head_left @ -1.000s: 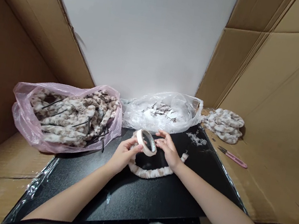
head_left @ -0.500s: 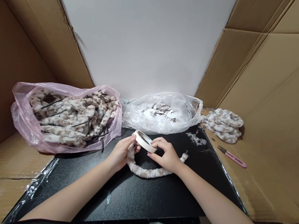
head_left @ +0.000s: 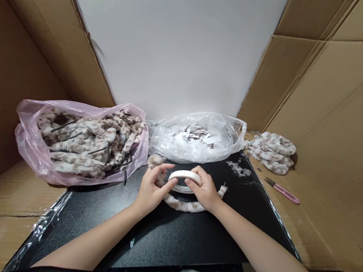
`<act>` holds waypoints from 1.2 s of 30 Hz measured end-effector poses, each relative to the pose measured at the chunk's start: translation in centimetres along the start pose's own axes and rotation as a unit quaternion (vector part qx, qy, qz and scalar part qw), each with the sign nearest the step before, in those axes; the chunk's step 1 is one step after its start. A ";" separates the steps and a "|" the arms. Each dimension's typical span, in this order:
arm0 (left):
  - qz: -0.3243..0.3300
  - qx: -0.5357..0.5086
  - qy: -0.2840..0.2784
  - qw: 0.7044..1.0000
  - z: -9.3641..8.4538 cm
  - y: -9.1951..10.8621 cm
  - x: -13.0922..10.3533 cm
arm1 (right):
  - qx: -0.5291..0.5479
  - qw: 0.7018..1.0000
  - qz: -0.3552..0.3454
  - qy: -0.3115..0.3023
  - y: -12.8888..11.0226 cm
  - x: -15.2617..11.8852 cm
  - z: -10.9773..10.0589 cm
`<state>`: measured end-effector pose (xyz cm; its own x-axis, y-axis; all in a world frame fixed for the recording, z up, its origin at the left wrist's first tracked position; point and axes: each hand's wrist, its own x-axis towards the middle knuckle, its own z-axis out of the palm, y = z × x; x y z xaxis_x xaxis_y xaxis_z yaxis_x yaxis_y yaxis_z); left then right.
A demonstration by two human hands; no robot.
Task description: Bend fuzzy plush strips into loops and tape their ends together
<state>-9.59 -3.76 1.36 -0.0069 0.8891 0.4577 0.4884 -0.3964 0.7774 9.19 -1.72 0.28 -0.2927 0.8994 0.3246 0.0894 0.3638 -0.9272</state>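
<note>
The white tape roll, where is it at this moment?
In the head view, the white tape roll is below centre, held in the right hand, the left hand at its left side.

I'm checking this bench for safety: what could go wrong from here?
The tape roll might slip: the left hand has its index finger apparently clear, leaving the right hand most of the grip. Loose fluff on the black table could stick to any exposed adhesive.

The tape roll (head_left: 185,174) looks smooth, perhaps papery; the strip (head_left: 184,205) is fluffy cloth.
</note>
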 end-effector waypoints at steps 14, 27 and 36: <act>0.025 -0.039 -0.028 0.999 2.4 -0.5 -1.3 | 0.052 0.996 -0.051 -0.060 -0.5 -0.8 2.1; 0.029 0.028 -0.053 0.998 1.7 -1.0 -0.9 | 0.008 0.992 -0.070 0.102 -0.7 0.0 0.6; 0.074 0.044 -0.086 0.993 1.2 -1.1 -0.5 | -0.162 0.973 -0.164 0.004 -1.8 0.6 -0.7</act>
<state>-9.07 -3.53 -0.24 0.2157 0.8510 0.4788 0.5475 -0.5114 0.6624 9.55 -1.68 2.31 -0.3492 0.7234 0.5956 0.2887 0.6878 -0.6661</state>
